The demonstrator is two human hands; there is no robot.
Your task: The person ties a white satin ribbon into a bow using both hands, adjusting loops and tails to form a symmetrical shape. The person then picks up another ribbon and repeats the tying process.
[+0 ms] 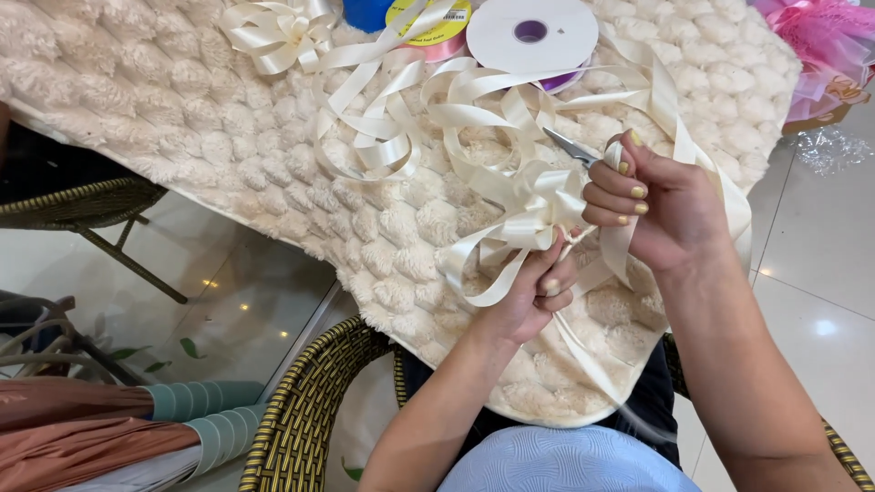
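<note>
Now the left hand [538, 290] pinches the middle of a cream ribbon bow [529, 214] from below, with thumb and fingers closed tight on the gathered loops. The right hand [661, 205] is at about 2 o'clock from the left one, very near to it, and its fingers are wrapped around the handles of a pair of scissors [572, 148]. The blades point toward 10 o'clock, just above the bow; I cannot tell if they are open or closed. A strip of the same ribbon passes over the right hand and hangs down at 5 o'clock.

The bow is held just over a fluffy cream blanket [182, 100] that covers the table. At 11 o'clock from the bow lies loose cream ribbon [383, 137] in curls, and further, at the top edge, a finished bow [273, 32]. At 12 o'clock sit a white ribbon spool [533, 36] and a pink spool [428, 23] with a yellow label, close together. A woven chair [301, 410] stands at 7 o'clock.
</note>
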